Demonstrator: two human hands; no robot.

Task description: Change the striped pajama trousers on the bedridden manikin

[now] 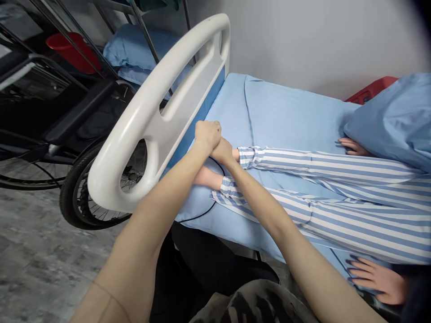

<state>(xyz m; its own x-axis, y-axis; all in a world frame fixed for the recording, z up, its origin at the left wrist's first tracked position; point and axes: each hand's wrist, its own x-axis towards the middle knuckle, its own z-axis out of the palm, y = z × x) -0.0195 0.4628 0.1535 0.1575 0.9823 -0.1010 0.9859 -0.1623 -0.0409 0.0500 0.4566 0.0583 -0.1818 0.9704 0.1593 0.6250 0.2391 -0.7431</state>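
At the foot end of the bed, both my hands are closed around the far foot of a lying figure that looks like a manikin. My left hand (pixel 206 133) wraps over the toe end, its fingers folded. Just beside it and touching it, my right hand (pixel 222 150) grips the same foot nearer the ankle (pixel 236 154). Between them they hide nearly the whole foot. The near foot (pixel 208 178) rests on the sheet below my forearms, partly covered by my left arm. Blue-and-white striped trousers (pixel 286 161) cover both legs.
A white footboard (pixel 117 130) stands left of my hands, with a wheelchair wheel (pixel 77 197) behind it. A thin black cable (pixel 202 214) crosses the blue sheet (pixel 283 116). The figure's hands (pixel 379 279) lie along its sides. A blue pillow (pixel 393 121) is at right.
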